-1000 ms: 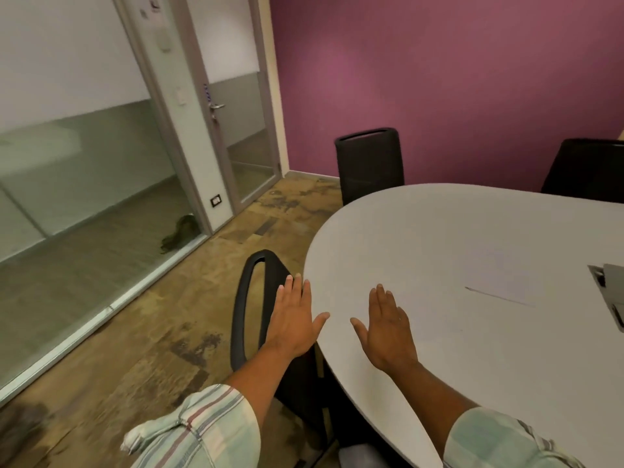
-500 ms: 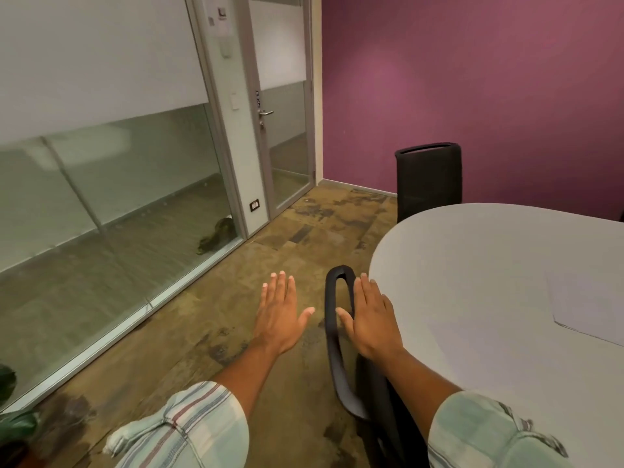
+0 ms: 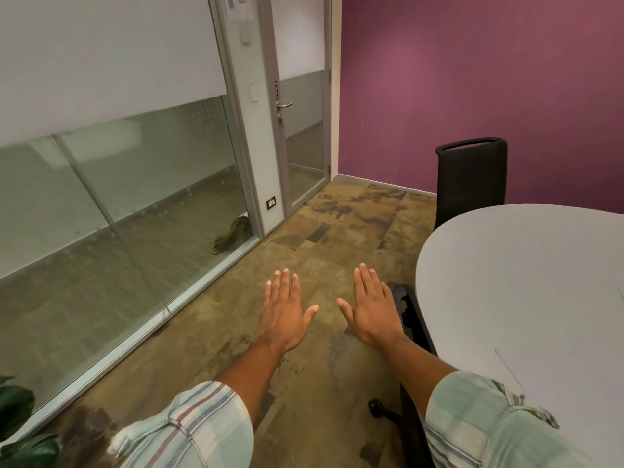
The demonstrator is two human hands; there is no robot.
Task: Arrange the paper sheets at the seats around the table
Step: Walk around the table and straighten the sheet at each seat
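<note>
My left hand (image 3: 285,314) and my right hand (image 3: 373,307) are held out flat, palms down, fingers spread, above the brown floor. Neither holds anything. The rounded grey table (image 3: 499,275) lies to the right of my right hand. A pale paper sheet (image 3: 560,363) rests on the table near my right sleeve, only its left edge and corner showing. A black chair (image 3: 413,324) is tucked under the table edge just right of my right hand.
A second black chair (image 3: 471,179) stands at the table's far end by the purple wall (image 3: 472,79). A glass partition (image 3: 118,197) and a glass door (image 3: 300,130) run along the left. Dark plant leaves (image 3: 15,410) show at bottom left.
The view has swung left, away from the table. My hands, which were over the table edge and chair, are now over the floor. The sheets farther along the table have left the frame.
</note>
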